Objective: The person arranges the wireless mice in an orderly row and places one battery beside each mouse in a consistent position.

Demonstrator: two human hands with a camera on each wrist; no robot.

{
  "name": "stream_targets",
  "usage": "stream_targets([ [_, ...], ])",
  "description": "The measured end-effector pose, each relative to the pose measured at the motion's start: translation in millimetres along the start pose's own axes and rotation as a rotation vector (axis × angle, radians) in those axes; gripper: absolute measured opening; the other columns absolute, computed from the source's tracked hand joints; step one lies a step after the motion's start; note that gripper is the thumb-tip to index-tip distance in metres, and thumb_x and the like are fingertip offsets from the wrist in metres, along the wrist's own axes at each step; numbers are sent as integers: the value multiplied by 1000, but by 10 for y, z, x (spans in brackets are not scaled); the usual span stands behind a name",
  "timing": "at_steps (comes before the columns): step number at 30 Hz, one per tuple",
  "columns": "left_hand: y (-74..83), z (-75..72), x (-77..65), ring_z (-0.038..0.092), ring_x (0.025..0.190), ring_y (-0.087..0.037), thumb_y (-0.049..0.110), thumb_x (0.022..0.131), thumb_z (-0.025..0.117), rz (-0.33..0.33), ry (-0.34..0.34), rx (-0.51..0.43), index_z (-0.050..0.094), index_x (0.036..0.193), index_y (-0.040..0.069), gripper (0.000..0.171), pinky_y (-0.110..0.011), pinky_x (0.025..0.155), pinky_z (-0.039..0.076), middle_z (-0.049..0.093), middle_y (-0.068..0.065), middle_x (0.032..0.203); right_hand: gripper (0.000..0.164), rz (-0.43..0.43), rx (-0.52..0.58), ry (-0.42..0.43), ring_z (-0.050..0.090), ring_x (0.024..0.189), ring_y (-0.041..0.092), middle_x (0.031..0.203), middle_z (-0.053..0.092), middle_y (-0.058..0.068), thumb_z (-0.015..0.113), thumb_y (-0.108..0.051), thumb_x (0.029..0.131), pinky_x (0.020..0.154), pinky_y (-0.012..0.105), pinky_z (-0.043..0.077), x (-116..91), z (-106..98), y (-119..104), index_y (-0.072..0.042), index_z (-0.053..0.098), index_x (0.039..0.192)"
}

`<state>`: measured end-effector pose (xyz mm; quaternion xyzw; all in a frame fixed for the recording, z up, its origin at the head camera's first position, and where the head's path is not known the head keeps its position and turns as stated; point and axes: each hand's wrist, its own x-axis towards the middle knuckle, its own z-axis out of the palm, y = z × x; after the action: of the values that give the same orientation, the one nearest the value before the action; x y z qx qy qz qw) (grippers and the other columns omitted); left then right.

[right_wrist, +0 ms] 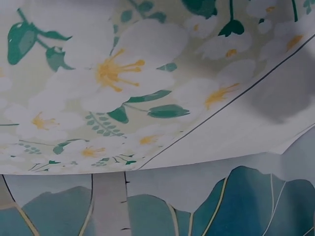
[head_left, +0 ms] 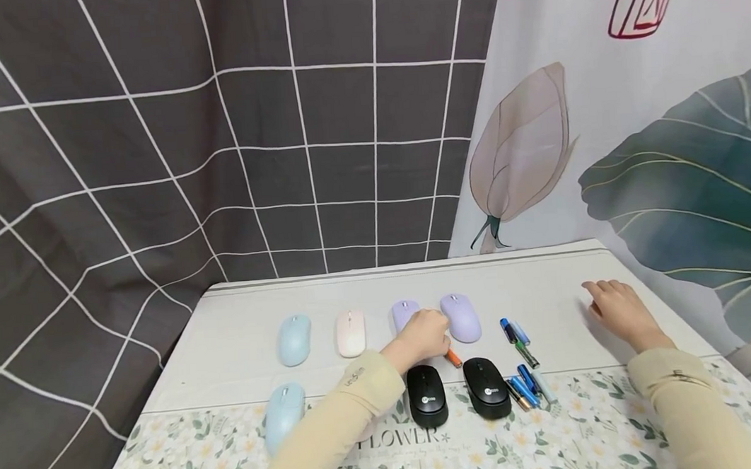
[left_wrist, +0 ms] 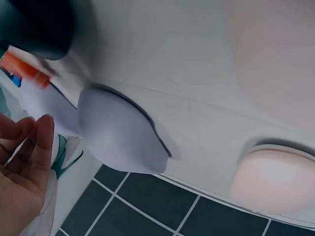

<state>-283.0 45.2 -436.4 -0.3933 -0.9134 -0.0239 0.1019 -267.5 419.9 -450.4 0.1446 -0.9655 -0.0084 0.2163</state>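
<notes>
My left hand [head_left: 425, 333] reaches over the middle of the table, its fingers loosely bent and partly hiding a lilac computer mouse [head_left: 405, 314]. Just below it lies a small orange cylinder [head_left: 453, 358]. In the left wrist view, a gap separates the fingertips [left_wrist: 45, 129] from the orange cylinder [left_wrist: 25, 70]; nothing shows between fingers and thumb. A second lilac mouse [head_left: 461, 318] stands to the right of this hand, and a black mouse [head_left: 426, 396] in front of it. My right hand [head_left: 622, 312] hovers at the table's right side, fingers relaxed, holding nothing visible; its own wrist view does not show it.
Two light blue mice [head_left: 295, 340] and a pink mouse [head_left: 352, 333] are on the left. Another black mouse [head_left: 488, 389] sits beside several small blue, green and pale cylinders [head_left: 526, 355]. A flowered cloth [head_left: 589, 429] covers the front; a dark checked curtain [head_left: 340, 172] hangs behind.
</notes>
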Motion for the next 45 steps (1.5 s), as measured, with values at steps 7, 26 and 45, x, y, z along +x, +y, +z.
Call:
stream_targets([
  [7,-3,-27,46,52,64,-9,16,79,61,4,-79,-53,57,71,15,9,-22,59,47,55,5,67,36,29,-16,-6,55,85,46,89,59,30,66,4,72,79,59,44,-31,-7,43,13,54,106],
  [26,216,-66,-70,66,80,-17,44,73,76,-295,-302,-70,64,88,9,40,-26,64,53,69,-3,85,32,61,2,-56,54,87,48,92,59,31,65,0,77,79,61,43,-146,14,74,13,54,105],
  [45,253,-72,-91,64,80,-14,34,65,83,-232,-333,-17,64,84,12,35,-21,65,52,68,-1,87,31,62,4,-62,55,88,47,94,59,31,63,1,78,81,60,44,-58,4,21,13,55,105],
])
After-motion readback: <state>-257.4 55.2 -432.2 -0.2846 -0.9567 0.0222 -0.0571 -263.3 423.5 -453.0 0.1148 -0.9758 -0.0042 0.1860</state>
